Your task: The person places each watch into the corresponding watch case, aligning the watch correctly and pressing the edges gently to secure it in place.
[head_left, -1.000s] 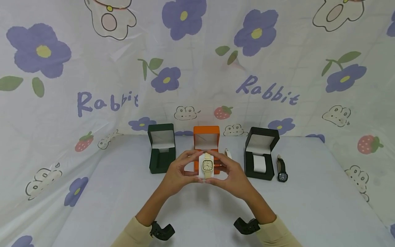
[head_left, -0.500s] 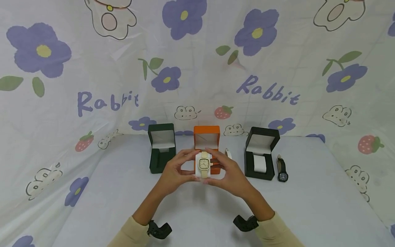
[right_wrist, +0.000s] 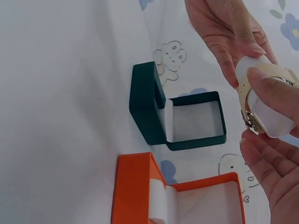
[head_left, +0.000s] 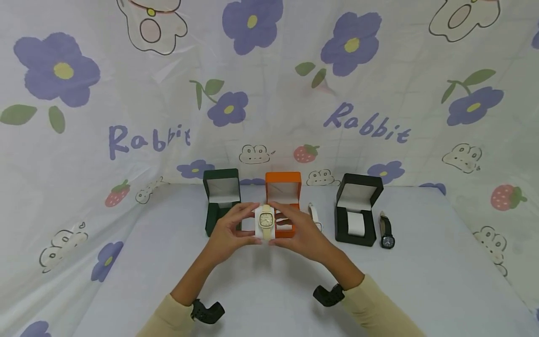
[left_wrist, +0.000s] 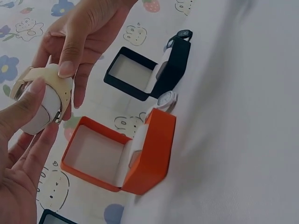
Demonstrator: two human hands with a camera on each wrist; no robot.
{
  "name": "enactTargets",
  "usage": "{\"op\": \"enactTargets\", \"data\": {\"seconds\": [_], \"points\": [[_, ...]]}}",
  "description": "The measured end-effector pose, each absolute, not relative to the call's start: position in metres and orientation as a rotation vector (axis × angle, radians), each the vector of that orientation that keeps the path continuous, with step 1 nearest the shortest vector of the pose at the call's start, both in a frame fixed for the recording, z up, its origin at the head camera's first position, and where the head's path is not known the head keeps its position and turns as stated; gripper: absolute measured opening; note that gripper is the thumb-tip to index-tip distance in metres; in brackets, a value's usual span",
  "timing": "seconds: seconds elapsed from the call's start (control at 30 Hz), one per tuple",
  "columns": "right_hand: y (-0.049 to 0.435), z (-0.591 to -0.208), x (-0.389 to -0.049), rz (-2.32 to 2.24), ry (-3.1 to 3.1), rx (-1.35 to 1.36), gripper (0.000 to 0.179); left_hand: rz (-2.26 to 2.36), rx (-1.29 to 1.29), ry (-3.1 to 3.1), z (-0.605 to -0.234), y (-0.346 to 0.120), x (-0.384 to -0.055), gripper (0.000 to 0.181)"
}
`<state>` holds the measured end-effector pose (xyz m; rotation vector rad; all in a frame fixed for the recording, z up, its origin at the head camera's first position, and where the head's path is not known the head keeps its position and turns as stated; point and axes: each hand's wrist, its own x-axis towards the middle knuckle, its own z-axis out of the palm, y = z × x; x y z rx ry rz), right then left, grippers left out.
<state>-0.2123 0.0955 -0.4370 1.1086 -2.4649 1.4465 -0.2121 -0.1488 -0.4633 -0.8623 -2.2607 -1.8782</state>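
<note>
A cream-strapped watch (head_left: 266,219) with a squarish face is wrapped around a white cushion (head_left: 258,227). Both hands hold it above the table, between the green box and the orange box. My left hand (head_left: 227,236) grips the cushion from its left side, thumb below and fingers above. From the opposite side my right hand (head_left: 305,234) grips it the same way. The strap's buckle (right_wrist: 252,122) shows in the right wrist view, at the back of the cushion. Behind the left hand stands an open green watch box (head_left: 221,180), its lower part partly covered.
An open orange box (head_left: 283,177) with a white cushion inside stands behind the right hand. A white watch (head_left: 313,214) lies to its right. Further right are an open black box (head_left: 340,224) holding a white cushion and a black watch (head_left: 387,239). A printed sheet hangs behind.
Both hands have moved left with the watch and cushion, from in front of the orange box toward the green box. More of the white watch now shows. The boxes stay in place.
</note>
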Motion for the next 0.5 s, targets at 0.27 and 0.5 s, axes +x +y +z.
{"op": "enactTargets", "data": {"seconds": [0.27, 0.5], "points": [[0.078, -0.448, -0.221, 1.408, -2.465, 1.117, 0.092, -1.868, -0.788, -2.286, -0.473, -0.167, -0.214, 0.081], [0.063, -0.453, -0.231, 1.485, -2.409, 1.158, 0.089, -1.892, -0.728, -2.289, -0.474, -0.182, -0.22, 0.083]]}}
